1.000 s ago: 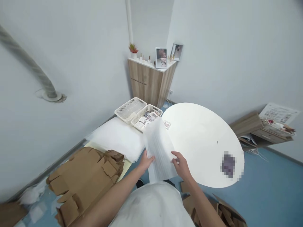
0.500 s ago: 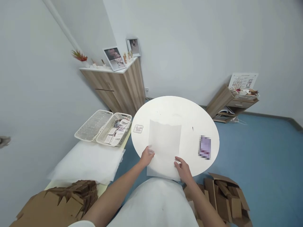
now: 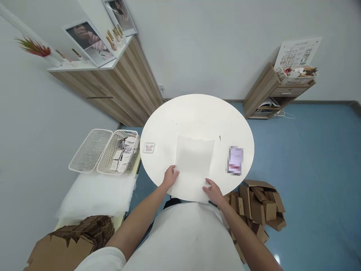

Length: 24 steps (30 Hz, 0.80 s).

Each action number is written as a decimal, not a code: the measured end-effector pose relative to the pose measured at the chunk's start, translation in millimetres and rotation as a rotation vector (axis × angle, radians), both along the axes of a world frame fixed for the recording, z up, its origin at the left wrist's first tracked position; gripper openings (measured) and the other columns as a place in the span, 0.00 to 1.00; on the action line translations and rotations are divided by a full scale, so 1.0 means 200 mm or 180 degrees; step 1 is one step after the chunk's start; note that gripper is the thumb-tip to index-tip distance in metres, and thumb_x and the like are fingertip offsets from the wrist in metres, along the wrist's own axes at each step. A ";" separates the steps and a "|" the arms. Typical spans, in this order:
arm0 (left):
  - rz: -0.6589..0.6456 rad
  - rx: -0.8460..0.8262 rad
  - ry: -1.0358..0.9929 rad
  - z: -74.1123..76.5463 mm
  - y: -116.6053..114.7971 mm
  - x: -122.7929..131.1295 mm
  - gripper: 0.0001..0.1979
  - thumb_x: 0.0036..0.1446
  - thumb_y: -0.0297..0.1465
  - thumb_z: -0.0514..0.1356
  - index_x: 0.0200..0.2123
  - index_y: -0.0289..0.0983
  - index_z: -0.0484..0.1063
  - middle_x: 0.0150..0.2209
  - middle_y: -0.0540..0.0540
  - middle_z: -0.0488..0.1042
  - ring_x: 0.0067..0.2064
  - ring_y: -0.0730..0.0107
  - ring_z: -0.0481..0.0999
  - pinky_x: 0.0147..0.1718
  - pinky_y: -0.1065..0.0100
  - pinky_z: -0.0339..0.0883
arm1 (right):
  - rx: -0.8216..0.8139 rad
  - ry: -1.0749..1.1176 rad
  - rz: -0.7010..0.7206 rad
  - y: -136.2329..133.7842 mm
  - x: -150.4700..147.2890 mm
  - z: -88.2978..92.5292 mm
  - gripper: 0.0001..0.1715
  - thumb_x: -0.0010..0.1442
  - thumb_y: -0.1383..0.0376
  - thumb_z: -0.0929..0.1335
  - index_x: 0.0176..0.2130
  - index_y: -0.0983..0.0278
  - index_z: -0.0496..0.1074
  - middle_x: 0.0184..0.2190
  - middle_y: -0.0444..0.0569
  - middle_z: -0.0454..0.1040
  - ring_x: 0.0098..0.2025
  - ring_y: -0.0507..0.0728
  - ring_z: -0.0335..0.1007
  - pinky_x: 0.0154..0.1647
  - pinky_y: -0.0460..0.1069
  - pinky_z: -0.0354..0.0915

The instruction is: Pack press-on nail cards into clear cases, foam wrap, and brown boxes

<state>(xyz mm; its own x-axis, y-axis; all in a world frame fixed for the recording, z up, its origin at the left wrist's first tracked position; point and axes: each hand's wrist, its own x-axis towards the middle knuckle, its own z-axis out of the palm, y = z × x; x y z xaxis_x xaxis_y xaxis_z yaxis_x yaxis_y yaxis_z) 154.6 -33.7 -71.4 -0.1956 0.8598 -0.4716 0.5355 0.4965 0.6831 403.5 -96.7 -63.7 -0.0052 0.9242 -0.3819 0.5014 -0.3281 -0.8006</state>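
Note:
A translucent white packing sheet (image 3: 194, 160) lies on the round white table (image 3: 197, 109), its lower end reaching the table's near edge. At its left edge, my left hand (image 3: 170, 177) is closed, with the thumb over the sheet and some fingers partly hidden by it. My right hand (image 3: 213, 192) touches the lower right edge; its thumb and forefinger are apart. Left of the sheet is a small clear case (image 3: 149, 148) with pinkish contents. To the right lies a purple item (image 3: 235, 160), blurred by pixelation. A tiny dark object (image 3: 220, 138) rests near the sheet's upper right.
On my left stand an open white basket (image 3: 132, 150) holding small packets, its lid (image 3: 90, 150), a stack of white sheets (image 3: 98, 194) and flat brown cardboard (image 3: 62, 244). Cardboard boxes (image 3: 259, 207) sit low at right. Beyond are a wooden cabinet (image 3: 135, 82) and a shelf unit (image 3: 259, 90).
The camera view has shifted, so the cabinet and shelf look nearer and the table sits higher and further left. Both hands stay at the sheet's edges, with the sheet nearly unmoved on the table.

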 end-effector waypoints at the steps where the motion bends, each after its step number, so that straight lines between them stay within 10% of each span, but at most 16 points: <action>1: -0.0042 -0.0030 0.0080 0.00 0.01 0.00 0.21 0.49 0.33 0.56 0.48 0.33 0.63 0.30 0.48 0.68 0.34 0.68 0.70 0.37 0.66 0.63 | -0.0175 -0.0004 0.0046 0.01 0.00 0.00 0.27 0.51 0.58 0.63 0.51 0.61 0.64 0.41 0.50 0.71 0.31 0.55 0.69 0.33 0.52 0.67; 9: -0.0471 -0.0092 0.0563 0.00 0.08 0.00 0.19 0.51 0.31 0.54 0.48 0.34 0.61 0.30 0.48 0.69 0.36 0.66 0.71 0.35 0.68 0.62 | -0.0650 -0.0926 0.0456 0.04 -0.08 0.07 0.41 0.52 0.58 0.62 0.60 0.64 0.45 0.62 0.52 0.43 0.61 0.60 0.44 0.55 0.52 0.53; 18: -0.0809 0.0438 0.1077 0.01 0.09 0.00 0.28 0.52 0.32 0.53 0.55 0.30 0.52 0.46 0.37 0.66 0.47 0.59 0.67 0.42 0.62 0.61 | -0.0411 -0.1711 0.1876 -0.05 -0.21 0.07 0.39 0.51 0.62 0.62 0.60 0.63 0.47 0.64 0.51 0.36 0.64 0.61 0.28 0.59 0.57 0.36; 24: -0.2277 0.1320 0.1885 0.03 -0.11 -0.01 0.26 0.52 0.31 0.52 0.56 0.38 0.56 0.59 0.39 0.54 0.60 0.53 0.51 0.53 0.52 0.47 | -0.0288 -0.1818 0.1888 -0.04 -0.21 0.04 0.37 0.52 0.63 0.61 0.60 0.64 0.48 0.64 0.51 0.35 0.65 0.61 0.27 0.59 0.58 0.35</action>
